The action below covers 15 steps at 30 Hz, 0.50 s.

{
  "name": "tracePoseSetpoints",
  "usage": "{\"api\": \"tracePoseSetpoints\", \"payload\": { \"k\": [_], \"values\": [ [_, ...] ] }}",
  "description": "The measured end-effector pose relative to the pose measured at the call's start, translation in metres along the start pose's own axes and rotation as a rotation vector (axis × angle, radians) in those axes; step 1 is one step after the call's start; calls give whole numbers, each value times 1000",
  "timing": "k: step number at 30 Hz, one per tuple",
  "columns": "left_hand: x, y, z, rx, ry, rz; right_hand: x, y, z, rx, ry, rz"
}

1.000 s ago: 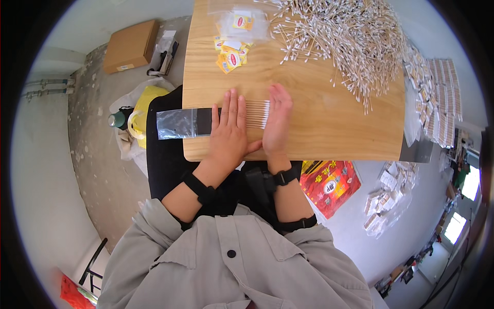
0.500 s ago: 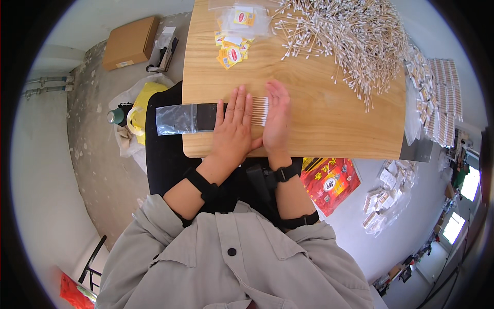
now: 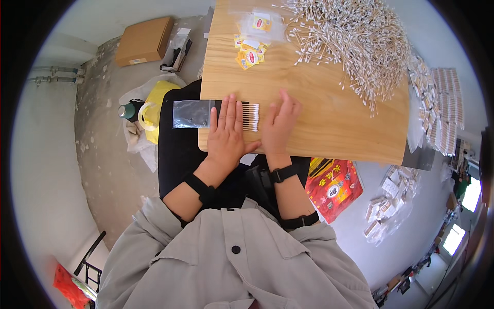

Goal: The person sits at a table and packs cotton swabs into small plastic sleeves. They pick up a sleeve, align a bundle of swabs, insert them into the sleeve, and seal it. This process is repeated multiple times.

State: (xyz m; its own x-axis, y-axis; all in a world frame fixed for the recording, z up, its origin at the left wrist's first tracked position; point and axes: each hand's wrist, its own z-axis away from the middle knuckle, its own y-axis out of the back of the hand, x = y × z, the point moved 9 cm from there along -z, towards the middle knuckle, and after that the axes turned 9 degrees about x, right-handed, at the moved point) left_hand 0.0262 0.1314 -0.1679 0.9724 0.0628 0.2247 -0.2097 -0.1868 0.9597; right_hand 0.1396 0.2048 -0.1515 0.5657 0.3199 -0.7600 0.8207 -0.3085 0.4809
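Observation:
My left hand (image 3: 225,135) lies flat near the table's left edge, fingers stretched forward. It presses on a row of white-tipped cotton swabs (image 3: 251,117) lined up side by side, whose right ends stick out past the fingers. Left of that hand, a clear plastic bag (image 3: 192,114) hangs over the table edge; a dark flat piece shows beside it, mostly covered by the hand. My right hand (image 3: 279,126) is on edge just right of the swab tips, fingers apart and slightly bent, holding nothing. A small gap separates it from the swabs.
A large heap of loose cotton swabs (image 3: 360,46) covers the wooden table's (image 3: 319,113) far right. Yellow printed cards (image 3: 250,57) and clear bags (image 3: 275,31) lie at the far left. Packed swab bundles (image 3: 446,105) stand beyond the right edge; a red bag (image 3: 335,189) is below.
Against the table, my left hand and the swab row have slid left, covering more of the dark piece. My right hand has come away from the swab tips. The whole view has shifted slightly.

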Motion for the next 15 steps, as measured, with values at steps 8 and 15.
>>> {"api": "tracePoseSetpoints", "payload": {
  "k": [8,15],
  "values": [
    [-19,7,0,24,38,-5,-19,-22,-4,-64,118,103],
    [-22,8,3,46,46,56,-47,-56,4,-93,348,284]
  ]
}}
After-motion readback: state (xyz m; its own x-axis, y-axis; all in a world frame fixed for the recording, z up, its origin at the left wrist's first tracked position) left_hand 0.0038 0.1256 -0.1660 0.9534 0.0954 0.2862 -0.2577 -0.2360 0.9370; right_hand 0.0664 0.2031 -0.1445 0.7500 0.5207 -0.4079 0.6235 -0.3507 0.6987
